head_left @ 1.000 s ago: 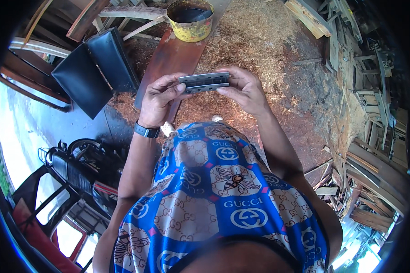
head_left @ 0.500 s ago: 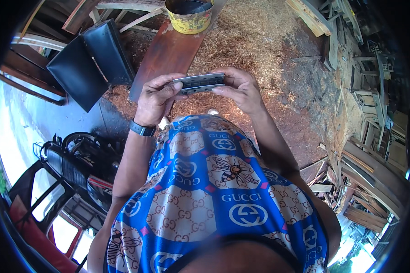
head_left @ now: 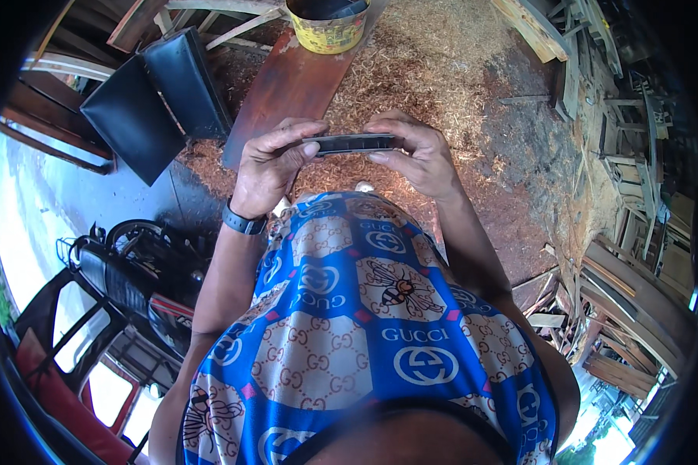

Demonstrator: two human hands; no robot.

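Far left: two black cushioned panels (head_left: pixel 151 97) leaning together, and nearer, a dark motorcycle (head_left: pixel 136 267) on the floor. Centre: left hand (head_left: pixel 271 163), with a dark wristband (head_left: pixel 243 222), closed on the left end of a slim dark flat bar (head_left: pixel 353 143), possibly a phone seen edge-on, held level in front of the chest above a reddish plank (head_left: pixel 287 85) and a yellow can (head_left: pixel 329 27) farther off; right hand (head_left: pixel 415 151) closed on its right end. Right: sawdust-strewn floor (head_left: pixel 442 62), stacked timber frames (head_left: pixel 636 178).
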